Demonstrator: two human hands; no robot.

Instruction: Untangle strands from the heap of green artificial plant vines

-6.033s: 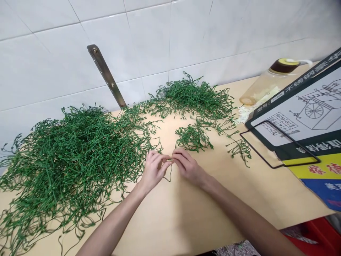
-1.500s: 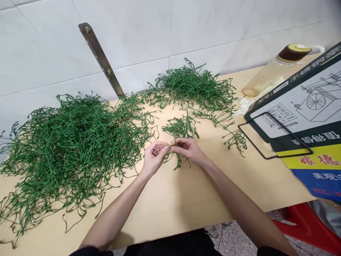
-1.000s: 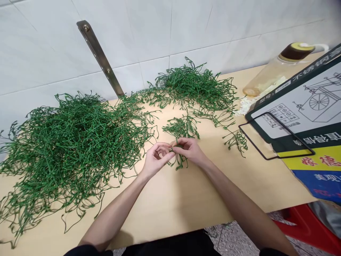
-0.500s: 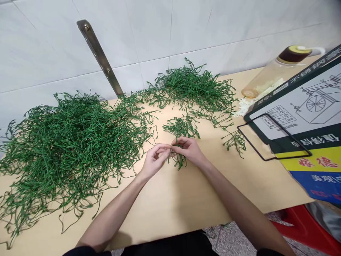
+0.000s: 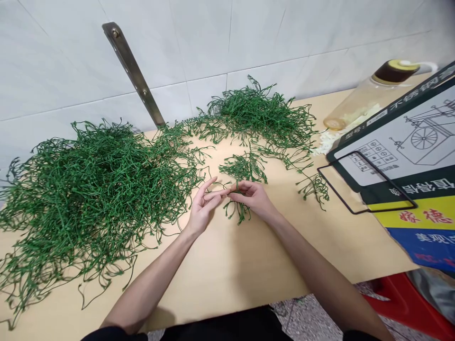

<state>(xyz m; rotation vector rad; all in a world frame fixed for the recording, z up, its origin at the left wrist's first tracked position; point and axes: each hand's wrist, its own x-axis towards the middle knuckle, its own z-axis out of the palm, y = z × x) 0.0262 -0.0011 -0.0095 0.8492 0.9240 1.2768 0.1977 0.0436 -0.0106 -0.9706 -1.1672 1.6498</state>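
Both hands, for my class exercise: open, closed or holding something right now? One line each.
Right hand: closed, pinching a small bunch of green stems.
Left hand: mostly open; whether it touches the bunch cannot be told.

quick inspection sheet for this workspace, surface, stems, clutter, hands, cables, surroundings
Surface: pale wood-toned table, large stem pile at left, second pile by the wall
Stems: green stem bunch in hand; small stem heap just beyond
Clutter: clear bottle, printed carton panel and black wire frame, right
Grip: right hand pinches the bunch; left hand at its fingertips, hold unclear
Cables: nothing seen
Surroundings: tiled wall, metal bracket, red plastic stool
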